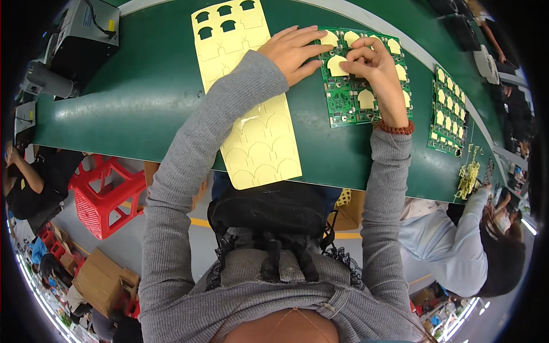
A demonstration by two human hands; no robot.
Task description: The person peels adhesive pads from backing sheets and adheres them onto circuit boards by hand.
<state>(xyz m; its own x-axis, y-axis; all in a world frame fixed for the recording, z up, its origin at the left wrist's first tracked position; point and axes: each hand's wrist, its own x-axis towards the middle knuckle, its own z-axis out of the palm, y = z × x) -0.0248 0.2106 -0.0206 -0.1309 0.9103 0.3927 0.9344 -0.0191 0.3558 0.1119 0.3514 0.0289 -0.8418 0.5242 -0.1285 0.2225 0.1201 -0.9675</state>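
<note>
A green circuit board panel (341,97) lies on the table with several yellow die-cut stickers on it. My left hand (293,54) is open, its fingers stretched over the board's left edge near the upper left sticker. With curled fingers, my right hand (374,66) pinches the right edge of a yellow sticker (336,65) over the board's left half. Whether that sticker lies fully flat is hard to see. Under my left forearm rests a yellow sticker sheet (260,157); several cut-outs are gone from its top end, and the sleeve covers its middle.
Farther right on the green table (154,108) lies another stickered circuit board (448,111), with a heap of yellow scraps (469,177) beside a co-worker (452,246). Grey equipment (86,34) stands at the far left. A red stool (106,194) and cardboard box (103,280) are below the table's left side.
</note>
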